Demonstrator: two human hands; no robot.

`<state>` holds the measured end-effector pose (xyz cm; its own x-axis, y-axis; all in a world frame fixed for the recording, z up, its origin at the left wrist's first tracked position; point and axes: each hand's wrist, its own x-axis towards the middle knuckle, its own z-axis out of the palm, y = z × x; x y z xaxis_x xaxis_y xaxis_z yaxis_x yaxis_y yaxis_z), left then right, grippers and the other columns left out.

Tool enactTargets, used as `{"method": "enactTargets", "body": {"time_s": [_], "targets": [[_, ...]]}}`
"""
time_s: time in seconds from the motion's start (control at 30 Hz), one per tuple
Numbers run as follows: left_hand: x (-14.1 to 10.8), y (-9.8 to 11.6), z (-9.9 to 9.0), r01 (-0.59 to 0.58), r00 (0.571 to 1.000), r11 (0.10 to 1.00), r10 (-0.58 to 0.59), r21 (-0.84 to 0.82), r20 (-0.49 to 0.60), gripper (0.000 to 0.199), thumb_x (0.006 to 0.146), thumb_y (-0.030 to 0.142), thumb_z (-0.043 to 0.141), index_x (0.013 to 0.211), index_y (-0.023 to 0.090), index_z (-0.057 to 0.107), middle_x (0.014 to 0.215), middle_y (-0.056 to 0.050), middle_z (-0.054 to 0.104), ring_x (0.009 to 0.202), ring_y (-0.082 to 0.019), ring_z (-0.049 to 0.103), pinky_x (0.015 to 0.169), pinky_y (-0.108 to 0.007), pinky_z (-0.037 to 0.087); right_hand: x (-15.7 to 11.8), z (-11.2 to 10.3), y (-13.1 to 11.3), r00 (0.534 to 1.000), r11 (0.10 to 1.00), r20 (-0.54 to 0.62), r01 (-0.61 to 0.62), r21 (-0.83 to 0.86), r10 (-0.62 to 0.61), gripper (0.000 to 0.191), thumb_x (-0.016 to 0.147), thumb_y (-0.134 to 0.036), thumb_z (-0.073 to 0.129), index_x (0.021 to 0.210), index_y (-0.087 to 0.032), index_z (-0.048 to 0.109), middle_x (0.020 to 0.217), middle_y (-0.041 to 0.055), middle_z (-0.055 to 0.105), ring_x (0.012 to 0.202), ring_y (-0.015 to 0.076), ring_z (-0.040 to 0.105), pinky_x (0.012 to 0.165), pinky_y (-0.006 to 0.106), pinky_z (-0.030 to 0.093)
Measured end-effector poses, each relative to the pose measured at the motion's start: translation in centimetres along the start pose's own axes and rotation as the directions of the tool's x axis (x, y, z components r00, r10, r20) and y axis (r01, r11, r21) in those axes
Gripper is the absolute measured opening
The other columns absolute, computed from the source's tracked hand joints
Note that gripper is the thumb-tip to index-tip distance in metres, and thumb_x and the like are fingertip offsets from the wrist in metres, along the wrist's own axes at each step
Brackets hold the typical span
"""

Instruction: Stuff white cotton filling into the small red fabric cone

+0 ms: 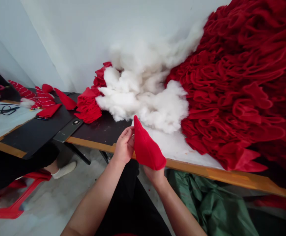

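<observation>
A red pointed cloth hat (pixel 146 144) is held up in front of me, tip upward, just before the table edge. My left hand (pixel 124 144) pinches it along its left side near the tip, thumb and fingers closed. Under the wide lower end, my right hand (pixel 155 175) supports it; its fingers are hidden by the cloth, and I cannot tell whether they are inside or behind it. Right behind the hat lies a heap of fluffy white stuffing (pixel 143 95).
A tall pile of red cloth pieces (pixel 234 98) fills the right side. On the left are a smaller red stack (pixel 89 105), a phone (pixel 68 130), red cones (pixel 65 98) and a cable (pixel 9 109). Below are green fabric (pixel 212 200), a red stool (pixel 22 200) and another person's foot (pixel 64 170).
</observation>
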<state>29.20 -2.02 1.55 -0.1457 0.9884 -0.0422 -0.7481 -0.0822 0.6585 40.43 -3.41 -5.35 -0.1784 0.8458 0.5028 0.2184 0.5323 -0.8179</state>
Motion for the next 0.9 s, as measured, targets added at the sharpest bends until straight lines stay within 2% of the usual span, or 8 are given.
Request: {"method": "enactTargets", "body": {"time_s": [0.1,0.2,0.33,0.43,0.6,0.7,0.8,0.9], "targets": [[-0.4,-0.4,0.3,0.077,0.994,0.997,-0.077,0.003,0.072,0.037,0.072,0.046,0.07,0.095,0.017,0.064,0.088,-0.005,0.068,0.085,-0.021,0.067,0.076,-0.03,0.051,0.3,0.1,-1.0,0.999,0.999,-0.027,0.032,0.001,-0.032,0.052,0.086,-0.03,0.054,0.135,-0.027,0.041,0.131,0.0088,0.056,0.117,0.0302,0.056,0.096,0.045,0.051],[-0.7,-0.7,0.5,0.098,0.991,0.995,-0.1,0.028,0.086,0.043,0.072,0.047,0.07,0.102,0.018,0.061,0.094,-0.006,0.068,0.089,-0.024,0.066,0.079,-0.034,0.051,0.9,0.3,-2.2,0.998,0.998,0.004,0.066,-0.003,-0.066,0.052,0.089,-0.027,0.047,0.14,-0.027,0.035,0.14,0.007,0.048,0.127,0.0256,0.048,0.105,0.044,0.044],[-0.9,-0.9,0.5,0.034,0.999,0.999,-0.034,0.012,0.034,0.046,0.071,0.042,0.072,0.109,0.021,0.056,0.088,-0.004,0.067,0.087,-0.023,0.066,0.078,-0.035,0.051,1.0,-0.6,-2.8,0.974,0.993,0.193,0.115,0.028,-0.119,0.056,0.091,-0.025,0.046,0.144,-0.027,0.029,0.145,0.0064,0.041,0.137,0.0226,0.034,0.113,0.045,0.032],[-1.5,-1.0,0.6,0.04,0.995,0.999,-0.039,-0.011,0.094,0.051,0.071,0.041,0.072,0.115,0.024,0.053,0.079,-0.001,0.065,0.081,-0.021,0.066,0.074,-0.034,0.052,1.1,-1.9,-2.3,0.959,0.994,0.269,0.068,0.088,-0.089,0.058,0.089,-0.03,0.052,0.143,-0.029,0.031,0.143,0.0068,0.043,0.135,0.0224,0.036,0.11,0.046,0.035],[-2.3,-1.3,0.5,0.11,0.986,0.993,-0.114,0.04,0.124,0.046,0.071,0.039,0.072,0.111,0.023,0.056,0.077,-0.001,0.066,0.079,-0.02,0.066,0.072,-0.033,0.053,1.7,-2.7,-1.6,0.967,0.993,0.256,-0.012,0.115,-0.018,0.053,0.088,-0.038,0.055,0.138,-0.032,0.039,0.14,0.0062,0.048,0.128,0.0247,0.047,0.106,0.048,0.041],[-1.7,-0.9,0.2,0.109,0.992,0.993,-0.112,0.053,0.063,0.045,0.069,0.04,0.074,0.105,0.019,0.058,0.079,-0.004,0.067,0.079,-0.02,0.067,0.073,-0.033,0.053,1.6,-1.8,-1.9,0.972,0.988,0.219,0.052,0.142,-0.082,0.054,0.088,-0.033,0.054,0.139,-0.03,0.038,0.14,0.0059,0.047,0.13,0.0247,0.045,0.106,0.047,0.041],[-0.9,-0.4,-0.2,0.044,0.999,0.999,-0.044,0.021,-0.021,0.042,0.069,0.04,0.075,0.098,0.016,0.058,0.081,-0.005,0.068,0.079,-0.021,0.067,0.075,-0.034,0.053,1.0,-0.8,-2.2,0.975,0.987,0.166,0.133,0.088,-0.146,0.049,0.087,-0.02,0.048,0.135,-0.025,0.045,0.132,0.008,0.056,0.125,0.0256,0.05,0.103,0.048,0.044],[-0.9,-0.3,-0.2,0.071,0.997,0.997,-0.071,0.008,0.01,0.041,0.069,0.038,0.075,0.098,0.017,0.057,0.083,-0.005,0.068,0.081,-0.022,0.067,0.077,-0.035,0.053,0.6,-0.8,-2.4,0.972,0.982,0.139,0.19,0.015,-0.191,0.051,0.084,-0.014,0.046,0.135,-0.024,0.045,0.13,0.0091,0.057,0.123,0.0265,0.052,0.101,0.048,0.046]]}}
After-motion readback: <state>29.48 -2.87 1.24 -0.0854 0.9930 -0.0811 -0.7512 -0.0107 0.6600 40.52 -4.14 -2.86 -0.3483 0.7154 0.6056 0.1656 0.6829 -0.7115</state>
